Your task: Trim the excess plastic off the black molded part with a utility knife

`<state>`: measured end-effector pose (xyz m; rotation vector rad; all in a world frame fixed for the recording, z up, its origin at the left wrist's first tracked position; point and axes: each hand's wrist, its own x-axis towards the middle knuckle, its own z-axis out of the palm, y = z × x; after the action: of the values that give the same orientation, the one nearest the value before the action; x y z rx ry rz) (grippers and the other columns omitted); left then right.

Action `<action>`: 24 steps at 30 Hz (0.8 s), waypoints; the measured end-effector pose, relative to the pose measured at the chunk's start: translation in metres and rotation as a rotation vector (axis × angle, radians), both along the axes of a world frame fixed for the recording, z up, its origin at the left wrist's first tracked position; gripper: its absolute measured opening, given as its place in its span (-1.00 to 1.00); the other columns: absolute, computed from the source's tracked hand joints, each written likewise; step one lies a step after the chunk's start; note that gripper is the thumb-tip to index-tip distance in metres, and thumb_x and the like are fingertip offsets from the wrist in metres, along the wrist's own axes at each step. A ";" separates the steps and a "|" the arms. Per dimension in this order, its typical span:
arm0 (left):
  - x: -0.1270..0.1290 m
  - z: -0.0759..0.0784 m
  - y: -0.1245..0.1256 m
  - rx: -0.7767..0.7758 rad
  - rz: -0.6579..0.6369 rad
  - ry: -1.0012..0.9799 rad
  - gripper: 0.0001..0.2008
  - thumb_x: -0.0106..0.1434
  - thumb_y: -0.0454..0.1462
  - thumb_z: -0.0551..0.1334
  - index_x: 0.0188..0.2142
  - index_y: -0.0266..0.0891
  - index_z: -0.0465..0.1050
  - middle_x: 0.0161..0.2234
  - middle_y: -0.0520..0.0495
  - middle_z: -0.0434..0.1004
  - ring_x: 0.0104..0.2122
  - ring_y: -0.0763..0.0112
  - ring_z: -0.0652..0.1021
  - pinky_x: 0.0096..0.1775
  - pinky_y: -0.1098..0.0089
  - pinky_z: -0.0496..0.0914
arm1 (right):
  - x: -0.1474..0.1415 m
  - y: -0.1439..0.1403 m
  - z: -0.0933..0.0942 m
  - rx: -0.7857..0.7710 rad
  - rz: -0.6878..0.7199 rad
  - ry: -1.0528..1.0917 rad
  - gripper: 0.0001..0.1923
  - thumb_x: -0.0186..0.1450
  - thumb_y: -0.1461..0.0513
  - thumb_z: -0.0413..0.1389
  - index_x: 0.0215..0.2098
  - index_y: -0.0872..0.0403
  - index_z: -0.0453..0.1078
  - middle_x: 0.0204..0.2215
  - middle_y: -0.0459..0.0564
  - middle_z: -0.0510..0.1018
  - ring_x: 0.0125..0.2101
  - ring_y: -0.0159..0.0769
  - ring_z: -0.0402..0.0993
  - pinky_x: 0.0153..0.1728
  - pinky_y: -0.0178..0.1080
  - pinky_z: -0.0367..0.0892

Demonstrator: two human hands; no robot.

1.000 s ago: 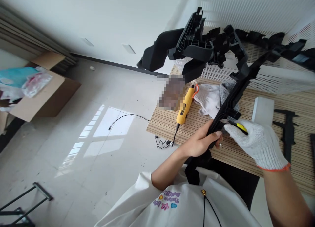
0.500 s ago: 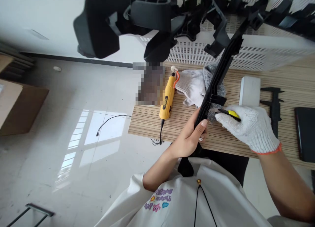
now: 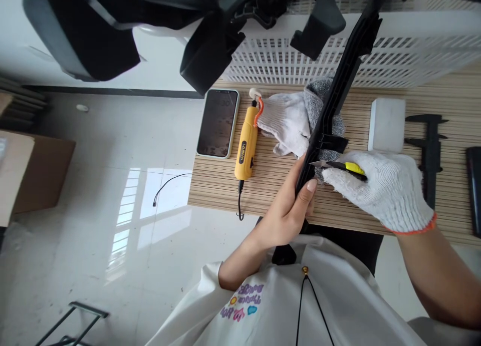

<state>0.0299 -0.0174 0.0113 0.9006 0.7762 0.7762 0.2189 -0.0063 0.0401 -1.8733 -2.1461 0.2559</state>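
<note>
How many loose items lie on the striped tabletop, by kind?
phone: 1
yellow rotary tool: 1
spare gloves: 2, one white, one grey
white block: 1
black caliper: 1
dark slab at right edge: 1
Total: 7

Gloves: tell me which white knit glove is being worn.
The glove with the orange cuff, on the right hand, which grips a yellow knife. The other gloves lie loose on the table, beside the yellow tool.

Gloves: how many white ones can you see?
2: one glove is on the right hand, holding the yellow knife; one loose glove lies on the table. Others may be hidden.
</note>
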 end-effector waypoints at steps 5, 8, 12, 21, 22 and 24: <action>0.002 0.002 0.000 0.002 0.034 -0.019 -0.54 0.46 -0.11 0.13 0.30 -0.04 0.17 -0.42 0.09 0.25 -0.59 0.57 0.23 -0.54 0.46 0.24 | 0.001 -0.001 0.000 -0.012 -0.013 -0.015 -0.35 0.35 -0.25 -0.10 -0.40 0.02 0.55 -0.60 0.05 0.51 -0.57 -0.21 0.38 -0.51 -0.18 0.00; 0.003 0.003 -0.001 0.021 0.045 -0.016 -0.50 0.47 -0.12 0.12 0.35 0.06 0.12 -0.35 0.06 0.33 -0.60 0.59 0.22 -0.54 0.46 0.26 | 0.002 -0.002 -0.001 0.014 0.002 -0.051 -0.36 0.37 -0.23 -0.09 -0.36 0.04 0.56 -0.60 0.04 0.53 -0.57 -0.22 0.40 -0.51 -0.19 -0.01; 0.002 0.000 -0.002 0.064 0.054 0.023 -0.42 0.46 -0.12 0.12 0.41 0.07 0.01 -0.21 -0.03 0.47 -0.50 0.51 0.41 -0.42 0.42 0.40 | 0.003 -0.003 -0.002 0.089 0.044 -0.116 -0.36 0.40 -0.20 -0.09 -0.35 0.11 0.55 -0.62 0.03 0.53 -0.61 -0.24 0.40 -0.54 -0.21 -0.03; 0.003 -0.005 -0.003 0.161 0.041 0.078 -0.47 0.52 -0.12 0.02 0.41 0.16 -0.06 -0.18 0.00 0.45 -0.62 0.64 0.22 -0.57 0.50 0.32 | 0.004 0.005 0.010 0.032 0.079 -0.301 -0.14 0.38 -0.28 -0.43 -0.42 0.04 0.50 -0.70 -0.01 0.41 -0.68 -0.23 0.22 -0.55 -0.25 -0.21; 0.003 -0.004 -0.003 0.164 0.047 0.082 -0.47 0.52 -0.12 0.02 0.41 0.16 -0.06 -0.19 0.00 0.44 -0.62 0.63 0.21 -0.58 0.50 0.31 | 0.004 0.005 0.013 0.011 0.077 -0.327 -0.13 0.36 -0.29 -0.45 -0.44 0.04 0.48 -0.70 0.00 0.39 -0.68 -0.24 0.16 -0.55 -0.25 -0.21; 0.004 -0.004 -0.004 0.178 0.054 0.092 -0.47 0.52 -0.13 0.03 0.41 0.15 -0.05 -0.17 -0.01 0.45 -0.62 0.64 0.21 -0.58 0.51 0.30 | 0.003 0.007 0.020 -0.041 0.058 -0.367 -0.10 0.33 -0.32 -0.50 -0.48 0.04 0.45 -0.72 0.00 0.32 -0.67 -0.28 0.03 -0.56 -0.24 -0.22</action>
<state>0.0339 -0.0212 0.0076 1.0849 0.8243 0.8660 0.2218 0.0002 0.0604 -2.0118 -2.4478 -0.0385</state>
